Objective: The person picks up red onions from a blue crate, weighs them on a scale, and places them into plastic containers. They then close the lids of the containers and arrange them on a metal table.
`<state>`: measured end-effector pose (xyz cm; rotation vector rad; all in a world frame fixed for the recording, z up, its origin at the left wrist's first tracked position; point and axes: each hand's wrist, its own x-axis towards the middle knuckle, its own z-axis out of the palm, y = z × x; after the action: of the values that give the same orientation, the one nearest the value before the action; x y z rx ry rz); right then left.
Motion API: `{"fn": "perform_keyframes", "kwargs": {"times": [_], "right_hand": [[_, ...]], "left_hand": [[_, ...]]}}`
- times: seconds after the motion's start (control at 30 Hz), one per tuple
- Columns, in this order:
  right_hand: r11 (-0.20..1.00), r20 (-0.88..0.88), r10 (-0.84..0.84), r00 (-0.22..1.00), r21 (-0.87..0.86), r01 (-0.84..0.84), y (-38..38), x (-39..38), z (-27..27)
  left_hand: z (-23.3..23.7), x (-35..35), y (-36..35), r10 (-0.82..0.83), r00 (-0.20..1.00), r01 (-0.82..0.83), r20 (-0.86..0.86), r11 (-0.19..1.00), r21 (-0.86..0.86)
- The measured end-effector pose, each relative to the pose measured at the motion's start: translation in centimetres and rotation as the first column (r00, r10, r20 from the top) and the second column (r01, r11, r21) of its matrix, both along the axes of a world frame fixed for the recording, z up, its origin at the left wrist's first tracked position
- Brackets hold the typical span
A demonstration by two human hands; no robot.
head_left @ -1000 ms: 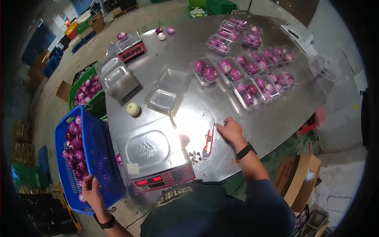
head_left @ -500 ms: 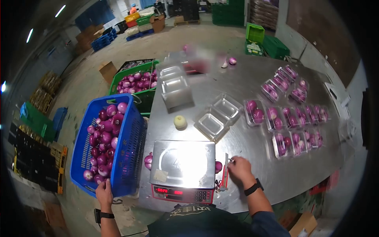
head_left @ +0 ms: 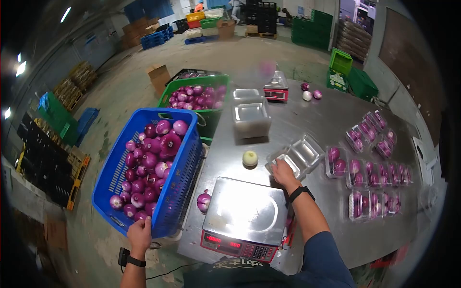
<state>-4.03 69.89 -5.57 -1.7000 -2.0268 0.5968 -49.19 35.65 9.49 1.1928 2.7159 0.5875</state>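
Observation:
My left hand (head_left: 139,234) is closed on the near rim of a tall blue plastic crate (head_left: 193,149) full of purple onions (head_left: 150,159); its fingertips are partly hidden beside the nearest onion. My right hand (head_left: 284,174) reaches over the table and grips the near edge of an open clear plastic clamshell box (head_left: 307,150), with its fingertips partly hidden. A pale peeled onion (head_left: 249,158) lies left of that box. Below my right hand stands a scale (head_left: 246,210) with a bare steel plate and a lit red display. One purple onion (head_left: 203,202) rests against its left side.
Stacked clear boxes (head_left: 252,120) stand behind the peeled onion. Closed boxes of onions (head_left: 370,173) fill the table's right side. A second scale (head_left: 276,86) and several loose onions (head_left: 317,94) are at the far edge. A green crate (head_left: 213,117) of onions stands behind the blue one.
My right hand has moved from the scale's right side forward to the open clamshell box. My left hand stays at the crate rim. The whole view has shifted.

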Motion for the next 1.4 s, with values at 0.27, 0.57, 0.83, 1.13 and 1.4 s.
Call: {"fn": "perform_keyframes", "kwargs": {"times": [0.27,0.57,0.83,1.13,1.4], "right_hand": [[0.994,0.247,0.105,0.963,0.003,-0.109,0.5,0.7,-2.0],[0.983,-0.072,-0.158,0.985,0.078,0.164,0.8,1.8,-2.1],[0.976,0.176,0.178,0.968,0.092,-0.196,-13.8,-4.8,8.1],[0.946,0.033,0.313,0.949,-0.098,-0.309,-24.1,-13.7,14.9],[0.985,-0.121,0.151,0.981,-0.066,-0.159,-23.7,-14.0,14.4]], "left_hand": [[0.6,-0.6,0.2,-0.102,0.994,0.105,0.033,0.989,-0.104],[4.0,-14.3,4.6,-0.289,0.948,0.295,0.134,0.955,-0.027],[-0.1,-22.0,16.2,-0.488,0.871,0.487,-0.062,0.873,-0.028],[-10.2,-19.9,26.0,-0.491,0.815,0.472,-0.308,0.871,-0.139],[-9.5,-21.9,25.5,-0.516,0.845,0.527,-0.141,0.848,0.052]]}}
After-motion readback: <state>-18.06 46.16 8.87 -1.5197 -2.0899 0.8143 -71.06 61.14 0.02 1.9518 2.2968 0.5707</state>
